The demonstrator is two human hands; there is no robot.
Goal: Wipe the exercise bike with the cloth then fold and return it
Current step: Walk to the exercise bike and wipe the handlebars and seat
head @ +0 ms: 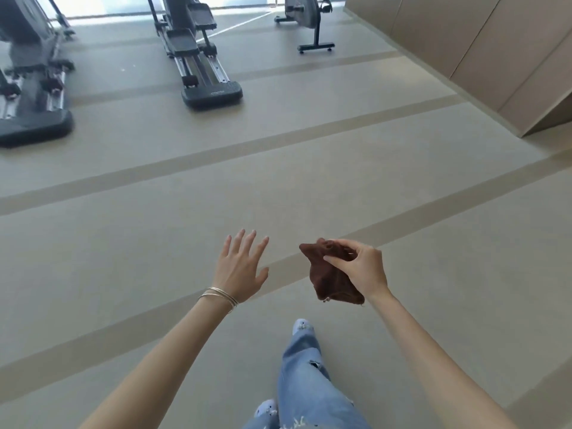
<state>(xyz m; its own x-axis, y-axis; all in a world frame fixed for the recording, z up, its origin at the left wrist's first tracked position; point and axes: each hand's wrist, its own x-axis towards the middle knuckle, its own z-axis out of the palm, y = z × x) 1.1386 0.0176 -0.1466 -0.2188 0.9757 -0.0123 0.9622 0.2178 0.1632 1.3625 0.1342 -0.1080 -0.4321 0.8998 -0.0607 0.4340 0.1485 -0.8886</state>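
The cloth (328,277) is a dark reddish-brown piece of soft, napped fabric, bunched into a loose, crumpled wad with one pointed corner sticking out to the left and a thicker folded edge hanging below. It is held in the air above the floor, in front of the person's body. The right hand (360,267) grasps it, with the thumb and curled fingers pinching the upper part of the bundle while the rest droops under the palm. The left hand (240,267) is beside it but apart from it, released and holding nothing, palm down and fingers spread straight. Thin metal bangles (219,297) circle its wrist.

Below the hands, a leg in light blue denim jeans (305,382), ripped and frayed at the knee, steps forward, ending in a pale blue shoe (301,326); a second shoe (266,408) shows at the bottom edge.

The floor (154,243) is smooth, matte beige, crossed by darker tan stripes. Well away, at the top, stands the exercise bike (305,13), grey-bodied on a black T-shaped base. To its left are two dark elliptical trainers (198,57) with metal rails and rounded black end caps, the second (31,88) at the left edge. Flat tan wall panels (479,51) run along the right.
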